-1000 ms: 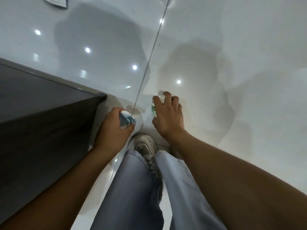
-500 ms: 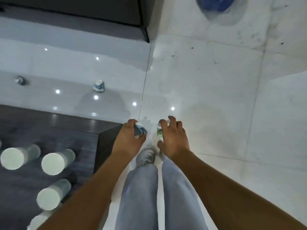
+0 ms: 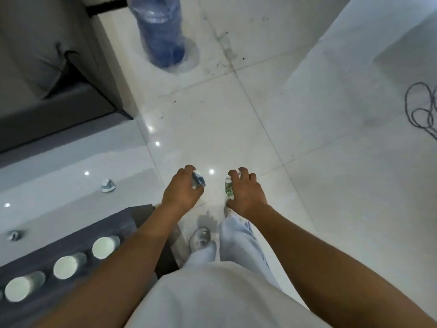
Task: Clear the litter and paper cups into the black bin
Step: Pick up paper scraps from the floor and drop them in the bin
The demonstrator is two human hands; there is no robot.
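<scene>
My left hand (image 3: 181, 192) grips a crumpled blue-and-white paper cup (image 3: 198, 181), held out over the white tiled floor. My right hand (image 3: 244, 192) grips a crumpled green-and-white paper cup (image 3: 228, 188) beside it. Another crushed blue cup (image 3: 108, 185) lies on the floor to the left, and a small crumpled piece of litter (image 3: 14, 235) lies further left. Three upright white paper cups (image 3: 105, 246) (image 3: 67, 266) (image 3: 21, 289) stand in a row on the dark table (image 3: 127, 223) at lower left. No black bin is in view.
A large blue water bottle (image 3: 162, 31) stands on the floor ahead. A grey sofa (image 3: 47, 74) fills the upper left. A coiled cable (image 3: 423, 112) lies at the right edge. My legs and a shoe (image 3: 201, 237) are below my hands.
The view has swung up and forward, so the table slid down to the lower left and the blue bottle and sofa came into view. Both hands still hold their cups.
</scene>
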